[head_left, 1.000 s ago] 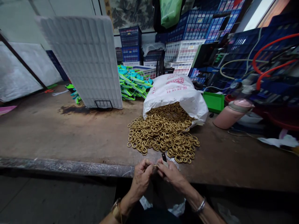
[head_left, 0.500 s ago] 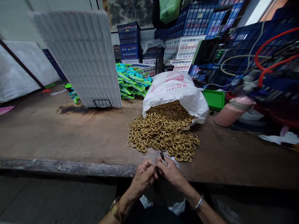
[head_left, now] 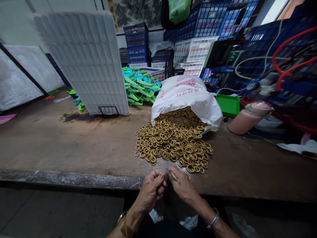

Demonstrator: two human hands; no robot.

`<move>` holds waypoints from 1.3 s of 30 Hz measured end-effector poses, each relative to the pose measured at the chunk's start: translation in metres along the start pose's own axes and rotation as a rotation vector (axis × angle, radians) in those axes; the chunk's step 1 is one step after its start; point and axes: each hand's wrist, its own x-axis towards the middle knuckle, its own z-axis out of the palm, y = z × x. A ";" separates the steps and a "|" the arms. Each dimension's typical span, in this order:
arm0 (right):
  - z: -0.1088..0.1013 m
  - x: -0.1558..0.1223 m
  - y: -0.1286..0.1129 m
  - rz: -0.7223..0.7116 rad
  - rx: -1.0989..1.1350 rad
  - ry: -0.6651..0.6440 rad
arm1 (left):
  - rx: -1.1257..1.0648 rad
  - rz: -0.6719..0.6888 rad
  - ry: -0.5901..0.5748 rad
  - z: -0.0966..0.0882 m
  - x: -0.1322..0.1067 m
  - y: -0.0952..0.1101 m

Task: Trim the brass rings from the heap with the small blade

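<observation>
My left hand (head_left: 151,189) and my right hand (head_left: 182,185) meet at the near edge of the brown table (head_left: 74,145). Both are curled closed, fingertips pinched together around a small brass ring (head_left: 165,175) held between them. A thin dark tool (head_left: 173,175) lies in my right hand's fingers, mostly hidden. Just beyond my hands spreads a heap of brass rings (head_left: 173,140), spilling from a white sack (head_left: 188,97) with red print that lies on its side.
A white gridded panel (head_left: 86,62) leans upright at the back left. Behind it lie teal and green plastic pieces (head_left: 140,86). A green tray (head_left: 228,105) and a pink flask (head_left: 250,117) sit right of the sack. Blue and white crates (head_left: 198,49) stack behind.
The dark tool in my right hand has tipped down and is now mostly hidden by my fingers. My hands have stayed together at the table edge.
</observation>
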 end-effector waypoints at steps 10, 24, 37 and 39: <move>-0.001 -0.010 -0.012 -0.059 -0.382 -0.117 | 0.096 0.007 0.073 0.000 0.000 -0.002; -0.013 0.004 0.002 0.088 -0.673 0.108 | 0.038 0.006 -0.052 0.010 -0.017 0.007; -0.025 0.038 0.005 0.097 -0.840 0.211 | -0.221 -0.091 -0.016 0.002 -0.011 0.005; -0.026 0.036 0.003 0.101 -0.817 0.204 | -0.252 -0.109 -0.003 0.000 -0.010 0.004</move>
